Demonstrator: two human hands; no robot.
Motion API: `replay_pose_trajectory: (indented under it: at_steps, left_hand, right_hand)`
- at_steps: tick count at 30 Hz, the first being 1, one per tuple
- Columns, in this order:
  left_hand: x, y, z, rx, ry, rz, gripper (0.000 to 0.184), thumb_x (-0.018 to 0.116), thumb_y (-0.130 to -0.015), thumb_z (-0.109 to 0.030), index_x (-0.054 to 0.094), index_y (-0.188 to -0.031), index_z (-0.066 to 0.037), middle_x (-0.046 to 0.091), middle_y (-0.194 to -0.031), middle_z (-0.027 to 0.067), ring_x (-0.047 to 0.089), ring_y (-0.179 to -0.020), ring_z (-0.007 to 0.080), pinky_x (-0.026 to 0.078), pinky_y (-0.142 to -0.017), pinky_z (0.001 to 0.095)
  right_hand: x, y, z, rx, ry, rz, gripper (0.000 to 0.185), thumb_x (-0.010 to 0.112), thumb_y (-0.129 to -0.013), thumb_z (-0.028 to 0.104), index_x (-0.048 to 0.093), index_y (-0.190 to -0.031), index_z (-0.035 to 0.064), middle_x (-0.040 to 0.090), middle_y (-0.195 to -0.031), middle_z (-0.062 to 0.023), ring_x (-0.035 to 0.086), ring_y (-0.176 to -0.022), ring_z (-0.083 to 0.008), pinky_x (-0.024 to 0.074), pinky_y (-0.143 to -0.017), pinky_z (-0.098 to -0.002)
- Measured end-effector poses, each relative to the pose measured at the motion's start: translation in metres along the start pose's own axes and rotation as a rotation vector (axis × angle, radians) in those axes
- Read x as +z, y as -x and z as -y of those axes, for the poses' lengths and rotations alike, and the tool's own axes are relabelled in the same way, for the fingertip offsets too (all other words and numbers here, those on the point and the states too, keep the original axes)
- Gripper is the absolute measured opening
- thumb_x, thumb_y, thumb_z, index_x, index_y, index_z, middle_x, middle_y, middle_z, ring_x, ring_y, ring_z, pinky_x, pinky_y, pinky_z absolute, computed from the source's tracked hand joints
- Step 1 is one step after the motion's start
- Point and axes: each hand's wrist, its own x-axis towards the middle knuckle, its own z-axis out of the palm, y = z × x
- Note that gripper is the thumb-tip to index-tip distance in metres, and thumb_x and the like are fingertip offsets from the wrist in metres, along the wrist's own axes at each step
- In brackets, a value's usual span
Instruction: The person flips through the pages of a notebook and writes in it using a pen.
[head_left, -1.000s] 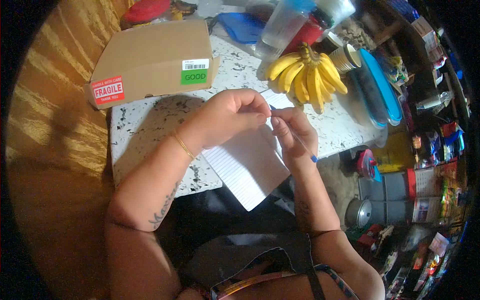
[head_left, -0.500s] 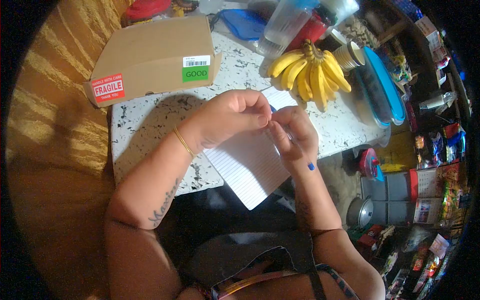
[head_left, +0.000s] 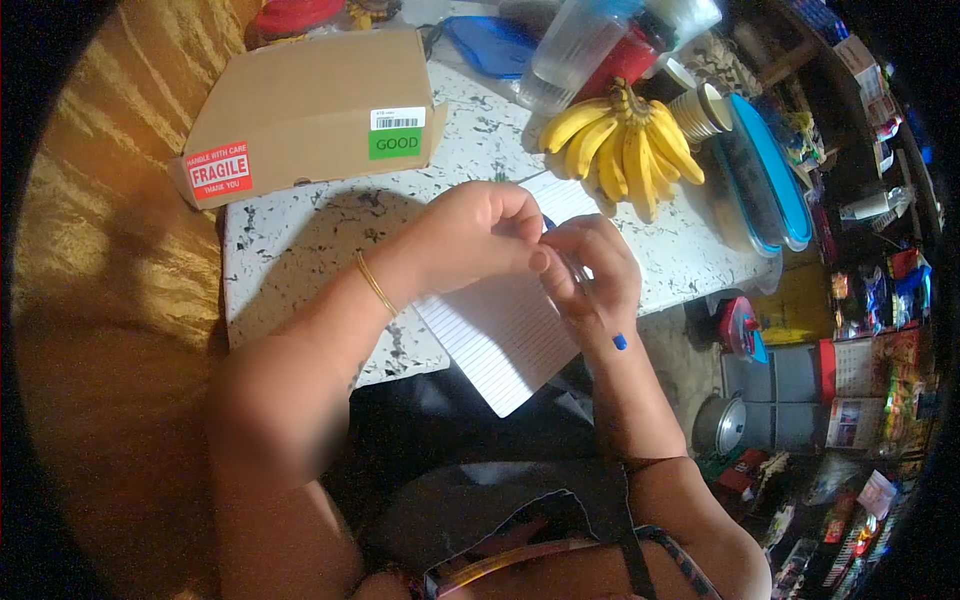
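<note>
My right hand is closed around a ballpoint pen with a clear barrel. Its blue end sticks out near my wrist, and a bit of blue shows by the fingers at the other end. My left hand meets the right one, thumb and fingers pinched together near the pen's front end. Whatever the left fingers grip is hidden. Beneath both hands lies a lined sheet of paper, its near corner reaching past the table edge.
A cardboard box stands on the speckled table at left. Beyond the paper lie bananas, with a clear pitcher behind them. Blue-lidded containers stand to the right. Crowded shelves line the far right.
My left thumb and fingers have shifted slightly against the right hand's fingertips. The pen stays in my right hand, and the things on the table have not moved.
</note>
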Motion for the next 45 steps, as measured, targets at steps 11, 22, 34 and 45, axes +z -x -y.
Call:
replay_pose_trajectory:
  at_steps: [11, 22, 34, 45]
  left_hand:
    - [0.003, 0.003, 0.000, 0.016, 0.419, 0.157, 0.030, 0.076, -0.088, -0.028, 0.053, -0.083, -0.010, 0.066, -0.095, -0.0003, 0.055, -0.084, 0.0076, 0.047, -0.079, 0.0227]
    - [0.011, 0.002, -0.008, -0.074, 0.426, -0.093, 0.018, 0.066, -0.096, -0.024, 0.067, -0.100, -0.007, 0.064, -0.089, -0.0014, 0.058, -0.082, 0.0075, 0.048, -0.077, 0.0225]
    - [0.012, 0.000, 0.000, -0.084, 0.640, -0.124, 0.016, 0.070, -0.093, -0.021, 0.067, -0.099, -0.006, 0.066, -0.091, 0.0005, 0.059, -0.083, 0.0095, 0.047, -0.077, 0.0234]
    - [0.014, 0.002, -0.005, -0.082, 0.445, -0.134, 0.019, 0.079, -0.083, -0.012, 0.060, -0.083, -0.008, 0.062, -0.086, -0.0019, 0.055, -0.082, 0.0059, 0.043, -0.075, 0.0195]
  right_hand:
    - [-0.004, 0.006, -0.024, 0.370, -0.778, 0.019, 0.013, 0.075, -0.087, 0.015, 0.066, -0.092, 0.0062, 0.065, -0.086, -0.0004, 0.058, -0.080, -0.0114, 0.0464, -0.074, -0.0269]
    - [0.012, 0.005, -0.012, 0.578, -0.925, -0.064, 0.021, 0.063, -0.097, 0.020, 0.066, -0.110, 0.0035, 0.066, -0.095, -0.0023, 0.057, -0.084, -0.0106, 0.0460, -0.074, -0.0254]
    - [0.020, 0.007, -0.014, 0.442, -0.616, -0.099, 0.014, 0.063, -0.097, 0.016, 0.067, -0.103, 0.0032, 0.064, -0.096, -0.0028, 0.059, -0.093, -0.0138, 0.0466, -0.084, -0.0277]
    - [0.018, 0.008, -0.015, 0.278, -0.355, -0.057, 0.014, 0.075, -0.085, 0.009, 0.065, -0.093, 0.0046, 0.062, -0.088, -0.0067, 0.062, -0.077, -0.0173, 0.0508, -0.069, -0.0290]
